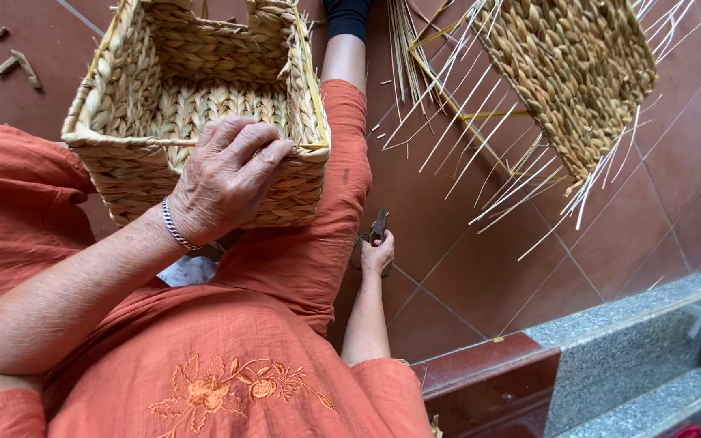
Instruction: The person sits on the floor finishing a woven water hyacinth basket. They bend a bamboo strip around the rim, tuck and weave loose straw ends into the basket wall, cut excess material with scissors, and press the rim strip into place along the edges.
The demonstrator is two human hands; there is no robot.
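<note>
Left hand (pixel 222 178) closed on basket (pixel 196 89) rim

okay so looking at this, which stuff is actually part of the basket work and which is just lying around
In use:
woven basket, gripped at its rim by the left hand
scissors, under the right hand

Lying about:
unfinished basket with loose reeds
scraps on the floor
stone step

You sit in a home basket-weaving spot: tiled floor (pixel 480 268), unfinished basket (pixel 578 73) and loose reeds (pixel 448 122) lying on it.
</note>
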